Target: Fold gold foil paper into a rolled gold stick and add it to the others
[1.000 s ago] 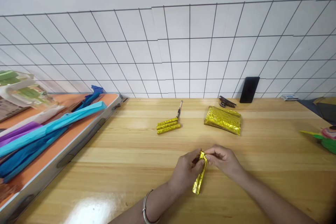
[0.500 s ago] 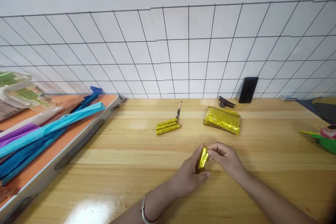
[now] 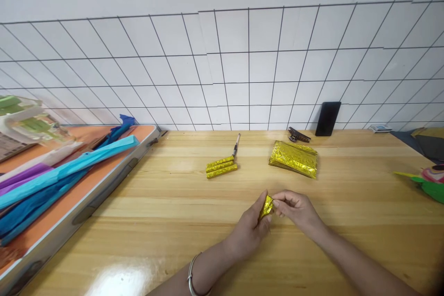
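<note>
A small folded piece of shiny gold foil paper (image 3: 267,207) is gripped in my left hand (image 3: 249,225), between the thumb and the fingers. My right hand (image 3: 297,209) pinches the right edge of the same foil with thumb and forefinger. Both hands are just above the near middle of the wooden table. Beyond them to the left lie several gold foil rolls (image 3: 222,167) side by side. To the right sits a stack of gold foil sheets (image 3: 294,159), fairly flat.
A pen (image 3: 236,145) touches the rolls' far end. Near the wall are a dark hair clip (image 3: 299,135) and a leaning black phone (image 3: 328,119). An orange tray (image 3: 145,132) with coloured crepe paper (image 3: 74,166) stands left. A green and pink object (image 3: 432,187) lies far right.
My left thumb has moved up and in over the foil, and less of the foil shows, now as a narrower wedge. My right hand has shifted slightly left, still pinching its edge.
</note>
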Tool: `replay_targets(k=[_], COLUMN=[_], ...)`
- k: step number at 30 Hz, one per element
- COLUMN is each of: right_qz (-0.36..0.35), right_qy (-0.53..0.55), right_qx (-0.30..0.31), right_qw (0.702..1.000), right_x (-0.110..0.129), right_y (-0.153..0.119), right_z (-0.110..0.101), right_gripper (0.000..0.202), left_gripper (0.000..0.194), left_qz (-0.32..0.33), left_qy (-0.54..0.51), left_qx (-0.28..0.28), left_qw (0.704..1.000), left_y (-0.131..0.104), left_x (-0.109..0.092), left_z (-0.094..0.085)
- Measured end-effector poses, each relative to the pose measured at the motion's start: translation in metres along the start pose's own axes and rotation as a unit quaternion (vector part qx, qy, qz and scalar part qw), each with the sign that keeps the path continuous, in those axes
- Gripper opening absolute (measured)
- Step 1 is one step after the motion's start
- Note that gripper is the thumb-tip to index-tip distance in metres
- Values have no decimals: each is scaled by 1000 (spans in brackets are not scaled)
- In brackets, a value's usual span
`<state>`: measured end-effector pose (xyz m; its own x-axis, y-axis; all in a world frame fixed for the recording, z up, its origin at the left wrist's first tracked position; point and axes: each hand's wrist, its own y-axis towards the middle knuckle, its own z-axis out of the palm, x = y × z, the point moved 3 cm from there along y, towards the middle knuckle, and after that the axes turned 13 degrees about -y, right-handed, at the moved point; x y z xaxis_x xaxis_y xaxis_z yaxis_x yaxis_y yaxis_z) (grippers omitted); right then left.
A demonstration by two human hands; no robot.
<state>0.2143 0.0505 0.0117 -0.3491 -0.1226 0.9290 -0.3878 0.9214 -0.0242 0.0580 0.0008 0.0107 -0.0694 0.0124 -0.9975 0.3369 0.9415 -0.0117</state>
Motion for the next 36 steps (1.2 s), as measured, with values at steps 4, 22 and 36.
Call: replay_targets(k=[4, 22, 36], right_qz=[1, 25, 52], right_qy=[-1, -32, -19], right_qx=[0, 6, -8], right_qw=[1000, 999, 998], right_x=[1, -4, -2], right_y=[1, 2, 1], right_z=[0, 2, 5], right_gripper=[27, 23, 16], left_gripper=[52, 38, 37], left_qz=[30, 109, 115], left_qy=[23, 175, 198], left_qx=[-40, -83, -67], left_qw=[998, 975, 971], left_y=[1, 0, 0], left_x=[4, -1, -4], left_z=[-2, -4, -2])
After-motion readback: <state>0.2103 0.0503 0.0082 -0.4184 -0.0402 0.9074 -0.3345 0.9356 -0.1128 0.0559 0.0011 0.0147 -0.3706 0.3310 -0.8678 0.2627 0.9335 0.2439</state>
